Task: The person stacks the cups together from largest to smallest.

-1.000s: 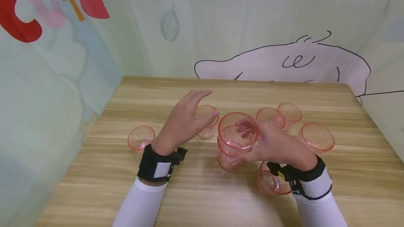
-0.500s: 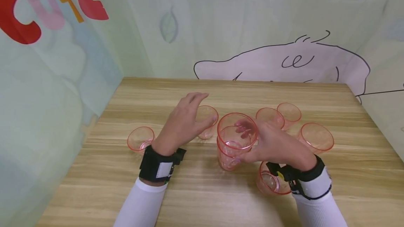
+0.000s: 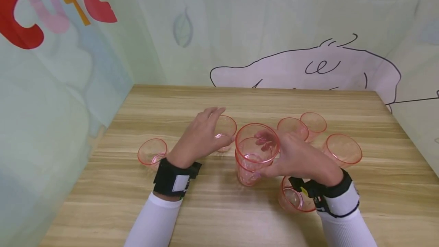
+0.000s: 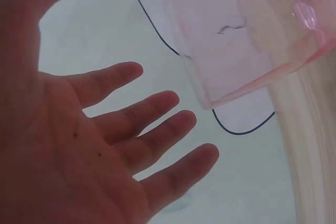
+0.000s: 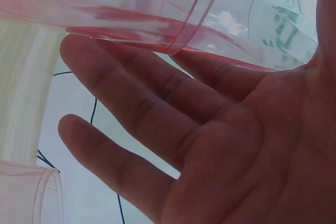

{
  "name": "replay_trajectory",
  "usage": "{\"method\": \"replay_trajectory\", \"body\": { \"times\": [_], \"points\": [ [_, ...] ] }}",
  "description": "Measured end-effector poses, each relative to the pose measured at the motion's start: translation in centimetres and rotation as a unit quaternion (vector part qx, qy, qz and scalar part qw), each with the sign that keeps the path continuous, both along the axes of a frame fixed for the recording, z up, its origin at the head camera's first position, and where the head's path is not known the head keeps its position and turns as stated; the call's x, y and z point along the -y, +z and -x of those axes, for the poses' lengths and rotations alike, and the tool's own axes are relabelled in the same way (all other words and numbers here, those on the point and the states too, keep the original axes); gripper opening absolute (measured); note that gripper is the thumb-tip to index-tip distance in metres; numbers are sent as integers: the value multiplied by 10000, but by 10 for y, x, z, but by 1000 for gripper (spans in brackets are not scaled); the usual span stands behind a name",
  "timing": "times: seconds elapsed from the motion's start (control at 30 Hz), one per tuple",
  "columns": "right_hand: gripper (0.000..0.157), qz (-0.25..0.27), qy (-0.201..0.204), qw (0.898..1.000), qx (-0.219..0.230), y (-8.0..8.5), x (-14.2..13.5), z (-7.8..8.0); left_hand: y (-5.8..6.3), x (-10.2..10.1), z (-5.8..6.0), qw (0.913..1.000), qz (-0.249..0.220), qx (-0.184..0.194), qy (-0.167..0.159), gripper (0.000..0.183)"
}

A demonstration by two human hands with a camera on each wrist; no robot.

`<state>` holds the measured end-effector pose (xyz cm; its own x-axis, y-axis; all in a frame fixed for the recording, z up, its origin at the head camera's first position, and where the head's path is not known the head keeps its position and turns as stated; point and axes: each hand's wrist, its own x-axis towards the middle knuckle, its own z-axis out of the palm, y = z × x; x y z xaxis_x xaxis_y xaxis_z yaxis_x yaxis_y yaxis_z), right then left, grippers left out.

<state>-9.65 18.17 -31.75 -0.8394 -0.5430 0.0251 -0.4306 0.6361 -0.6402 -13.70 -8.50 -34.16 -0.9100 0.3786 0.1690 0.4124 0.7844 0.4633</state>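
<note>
Palm of left hand (image 3: 199, 137) is showing in left wrist view only, fingers standing straight, apart; right hand (image 3: 294, 155) is gripping cup stack (image 3: 252, 156), standing between hands, mouth facing up, long axis running vertical.

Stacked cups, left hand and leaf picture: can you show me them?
Stacked cups (image 3: 247, 166): head view, near side wall.
Left hand (image 3: 197, 136): head view, back of the hand.
Leaf picture (image 3: 183, 30): head view, middle of the leaf.
</note>
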Motion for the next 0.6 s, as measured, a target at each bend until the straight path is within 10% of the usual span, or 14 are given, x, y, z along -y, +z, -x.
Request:
{"method": "replay_trajectory", "body": {
  "times": [0.6],
  "points": [
    [65, -21, -176, 9998, 93, 1, 1, -2, -13, -5, 3, 9982, 333, 448, 226, 85]
  ]
}}
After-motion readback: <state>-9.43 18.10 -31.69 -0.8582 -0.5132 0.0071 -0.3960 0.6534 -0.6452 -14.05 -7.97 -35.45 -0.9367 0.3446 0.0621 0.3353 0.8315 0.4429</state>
